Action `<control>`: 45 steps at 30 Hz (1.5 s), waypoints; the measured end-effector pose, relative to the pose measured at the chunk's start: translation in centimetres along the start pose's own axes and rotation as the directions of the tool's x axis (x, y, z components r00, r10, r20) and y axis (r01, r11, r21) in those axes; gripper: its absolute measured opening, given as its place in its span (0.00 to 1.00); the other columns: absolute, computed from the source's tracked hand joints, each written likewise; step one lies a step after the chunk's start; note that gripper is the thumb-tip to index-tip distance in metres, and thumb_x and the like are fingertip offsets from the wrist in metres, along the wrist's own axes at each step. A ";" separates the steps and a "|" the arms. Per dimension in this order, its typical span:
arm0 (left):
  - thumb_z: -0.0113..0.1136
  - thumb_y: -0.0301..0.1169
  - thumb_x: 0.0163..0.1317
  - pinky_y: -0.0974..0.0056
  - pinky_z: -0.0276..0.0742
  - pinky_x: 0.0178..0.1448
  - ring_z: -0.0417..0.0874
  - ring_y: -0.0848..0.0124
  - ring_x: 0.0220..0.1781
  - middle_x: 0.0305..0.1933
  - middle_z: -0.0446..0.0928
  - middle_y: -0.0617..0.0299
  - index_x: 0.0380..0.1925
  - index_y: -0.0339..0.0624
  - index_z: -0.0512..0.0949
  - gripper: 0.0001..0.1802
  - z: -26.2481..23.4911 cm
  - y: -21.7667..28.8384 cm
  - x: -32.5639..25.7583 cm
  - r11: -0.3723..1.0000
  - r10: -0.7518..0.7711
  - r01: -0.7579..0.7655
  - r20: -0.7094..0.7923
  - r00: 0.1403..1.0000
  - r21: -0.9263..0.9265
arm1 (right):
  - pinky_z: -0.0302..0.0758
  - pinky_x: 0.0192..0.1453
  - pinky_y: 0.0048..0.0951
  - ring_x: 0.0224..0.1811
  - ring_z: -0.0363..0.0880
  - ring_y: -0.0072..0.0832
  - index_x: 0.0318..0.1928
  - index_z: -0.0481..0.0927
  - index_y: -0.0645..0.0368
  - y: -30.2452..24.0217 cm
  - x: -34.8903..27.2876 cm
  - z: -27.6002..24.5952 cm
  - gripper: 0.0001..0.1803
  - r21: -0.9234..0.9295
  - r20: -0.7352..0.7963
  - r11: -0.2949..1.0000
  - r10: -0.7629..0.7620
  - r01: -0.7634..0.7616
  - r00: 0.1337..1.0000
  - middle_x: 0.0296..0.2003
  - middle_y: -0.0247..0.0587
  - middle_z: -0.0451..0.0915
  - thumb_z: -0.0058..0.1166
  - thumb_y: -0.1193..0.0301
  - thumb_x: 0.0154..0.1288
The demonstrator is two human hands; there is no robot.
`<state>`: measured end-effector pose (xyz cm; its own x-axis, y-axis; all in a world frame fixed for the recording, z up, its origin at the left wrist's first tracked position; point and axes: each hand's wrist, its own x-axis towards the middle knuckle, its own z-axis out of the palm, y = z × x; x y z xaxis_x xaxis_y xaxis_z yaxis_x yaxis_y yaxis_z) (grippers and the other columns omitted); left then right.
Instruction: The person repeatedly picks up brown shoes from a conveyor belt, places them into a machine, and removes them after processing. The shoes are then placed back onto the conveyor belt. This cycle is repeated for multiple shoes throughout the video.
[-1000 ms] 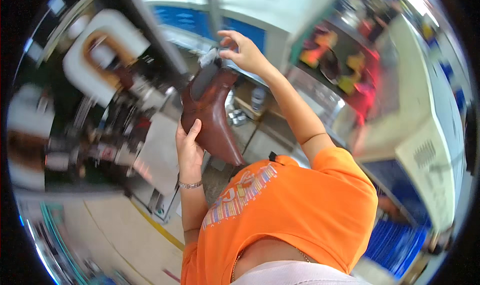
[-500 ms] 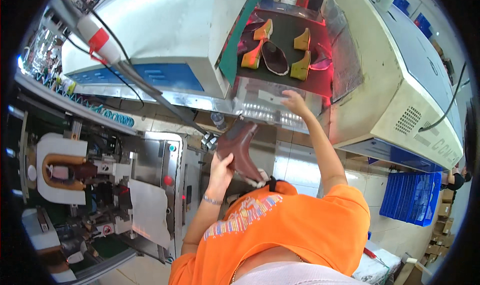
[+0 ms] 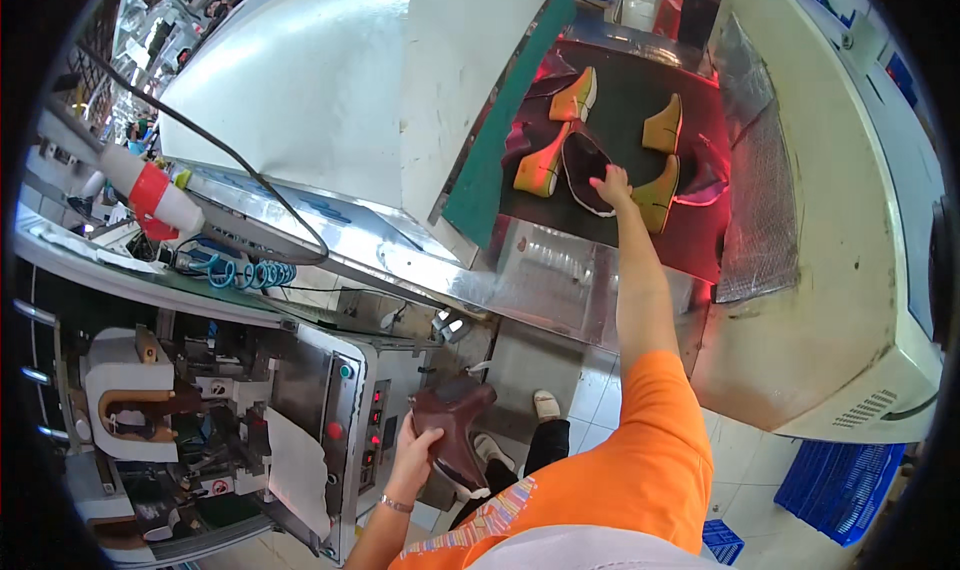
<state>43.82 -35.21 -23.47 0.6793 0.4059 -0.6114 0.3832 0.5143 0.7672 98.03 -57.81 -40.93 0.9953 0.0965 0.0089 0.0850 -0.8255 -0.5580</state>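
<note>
In my left hand is a brown leather boot upper, held low beside the machine on the left with the thumb across its side. My right arm is stretched far forward over a dark belt. There my right hand is at the right edge of a second dark brown upper, thumb and fingers closed about its rim. Yellow wedge soles lie on both sides of that upper, one left and one right. Two more wedges lie farther back.
Reddish-lit uppers lie near the belt's sides. A white machine housing with a green flap stands left of the belt, a cream housing right. Nearer left, a machine with a red button carries clamps. A blue crate stands lower right.
My right hand has reached forward from above the metal ledge to the upper on the belt. My left hand has lowered the boot upper toward me. The view has shifted.
</note>
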 end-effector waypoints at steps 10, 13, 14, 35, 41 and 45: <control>0.50 0.20 0.43 0.68 0.65 0.56 0.68 0.70 0.54 0.51 0.67 0.57 0.59 0.36 0.57 0.36 16.4 7.7 12.9 0.962 0.221 -0.267 0.408 0.886 0.059 | 0.69 0.50 0.37 0.50 0.70 0.45 0.50 0.67 0.63 -6.1 -14.8 -24.6 0.23 0.008 -0.497 0.961 -0.237 0.278 0.835 0.48 0.49 0.70 0.53 0.76 0.51; 0.50 0.21 0.43 0.69 0.68 0.52 0.69 0.71 0.49 0.50 0.67 0.59 0.59 0.37 0.56 0.37 23.9 9.8 19.5 0.903 0.381 -0.427 0.565 0.732 -0.056 | 0.66 0.55 0.30 0.53 0.70 0.39 0.52 0.68 0.63 -5.3 -21.4 -29.9 0.23 -0.010 -0.549 0.972 -0.200 0.233 0.812 0.50 0.46 0.70 0.53 0.78 0.52; 0.51 0.21 0.43 0.68 0.69 0.49 0.71 0.71 0.46 0.49 0.68 0.59 0.60 0.38 0.55 0.38 26.1 10.8 20.7 0.903 0.380 -0.423 0.589 0.713 -0.071 | 0.66 0.55 0.29 0.53 0.70 0.38 0.52 0.68 0.63 -5.1 -23.3 -30.7 0.23 -0.012 -0.552 0.975 -0.192 0.223 0.811 0.50 0.46 0.70 0.53 0.79 0.52; 0.42 0.41 0.64 0.57 0.63 0.60 0.72 0.64 0.52 0.52 0.71 0.56 0.49 0.41 0.68 0.19 13.2 13.9 -0.1 0.835 0.319 -0.009 0.470 0.823 -0.550 | 0.71 0.41 0.32 0.40 0.75 0.35 0.43 0.76 0.58 -23.6 -38.5 -22.8 0.18 0.037 -0.094 0.275 -0.956 0.961 0.277 0.46 0.43 0.76 0.50 0.77 0.46; 0.44 0.32 0.65 0.59 0.69 0.57 0.72 0.68 0.53 0.53 0.69 0.61 0.55 0.44 0.61 0.18 0.0 14.3 -6.9 0.615 0.653 -0.444 0.106 0.750 -0.651 | 0.68 0.48 0.36 0.43 0.75 0.36 0.40 0.77 0.61 -28.9 -40.6 -18.7 0.14 0.497 -0.333 -0.040 -0.931 0.867 0.148 0.44 0.46 0.77 0.55 0.71 0.50; 0.44 0.34 0.65 0.60 0.70 0.57 0.72 0.69 0.53 0.53 0.68 0.61 0.55 0.45 0.61 0.19 -6.6 13.6 -12.4 0.550 0.706 -0.540 0.009 0.708 -0.637 | 0.68 0.47 0.28 0.39 0.74 0.27 0.38 0.76 0.66 -32.6 -39.2 -14.3 0.17 0.901 -0.140 0.247 -0.615 0.358 0.776 0.34 0.41 0.78 0.37 0.66 0.67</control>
<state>36.49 -28.24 -6.69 0.7573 0.6437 0.1103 -0.5547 0.5447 0.6289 56.95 -42.60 -11.20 0.7265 0.5046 0.4665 0.3356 0.3318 -0.8816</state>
